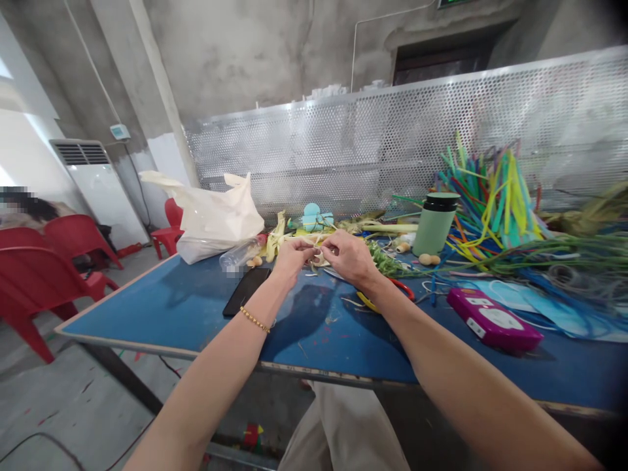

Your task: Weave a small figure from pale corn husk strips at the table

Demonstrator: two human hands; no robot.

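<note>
My left hand (pixel 293 260) and my right hand (pixel 349 257) meet over the middle of the blue table (pixel 196 307). Both are closed in a pinch, fingertips nearly touching. Between them is a small pale bit, too small to name. A gold bead bracelet (pixel 254 320) circles the left wrist. Partly hidden by the right forearm lie scissors with a red and yellow handle (pixel 403 288). Leafy green stems (pixel 385 259) spread just behind the right hand. Yellowish husk-like leaves (pixel 277 239) lie behind the left hand. A black phone (pixel 245 292) rests beside the left wrist.
A white plastic bag (pixel 218 219) and clear bottle (pixel 240 255) stand left. Rightward are a green canister (pixel 436 226), colourful strips (pixel 510 203), a purple box (pixel 493 318) and blue masks (pixel 554 307). Perforated metal panelling (pixel 314 144) backs the table. A person sits among red chairs (pixel 81 239).
</note>
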